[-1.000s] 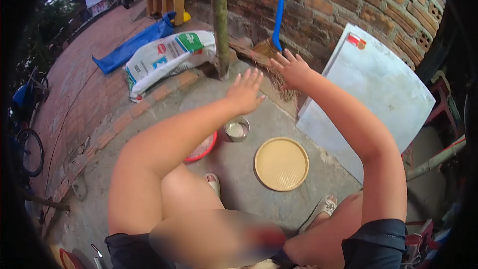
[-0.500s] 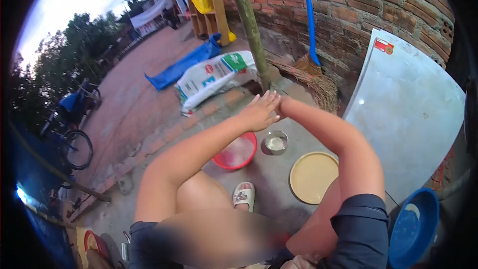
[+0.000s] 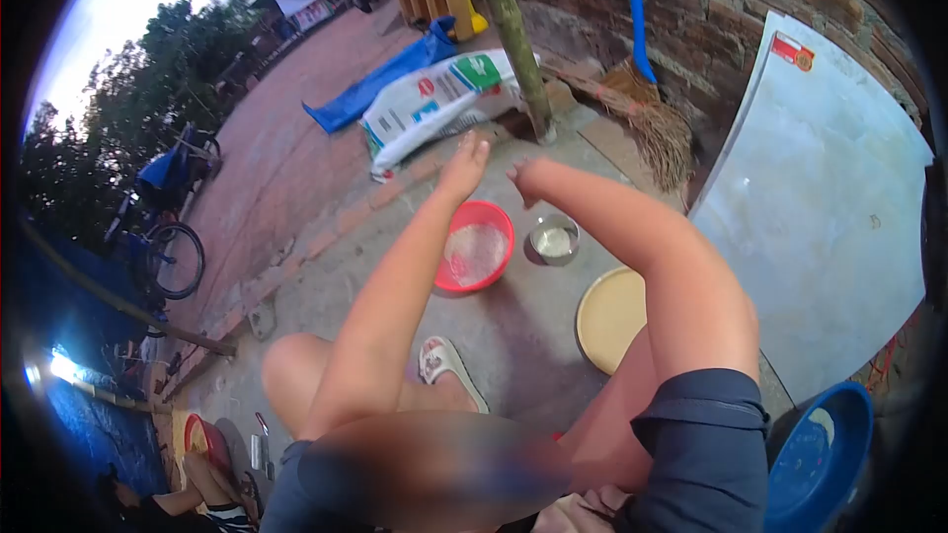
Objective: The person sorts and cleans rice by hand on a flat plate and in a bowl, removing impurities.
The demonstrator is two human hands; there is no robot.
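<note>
Both of my hands are raised in front of me, apart from each other, holding nothing. My left hand (image 3: 466, 166) has its fingers stretched out, just above the far rim of a red basin (image 3: 510, 249) with whitish, grainy contents. My right hand (image 3: 527, 181) hangs bent at the wrist with its fingers apart and partly hidden. Below it on the concrete stands a small metal bowl (image 3: 555, 240) holding something pale. Closer to me, a round tan tray (image 3: 607, 321) lies partly behind my right arm and knee.
A printed white sack (image 3: 420, 118) and blue tarp (image 3: 380, 74) lie ahead near a wooden post (image 3: 509, 35). A straw broom (image 3: 664, 143) and white sheet panel (image 3: 810, 188) are at right, with a blue tub (image 3: 825, 454) below. Another person (image 3: 183, 503) is at lower left.
My hands, crossed together before, have separated; the left moved left and the right stayed on the right side. The view has shifted, and a person now shows at lower left.
</note>
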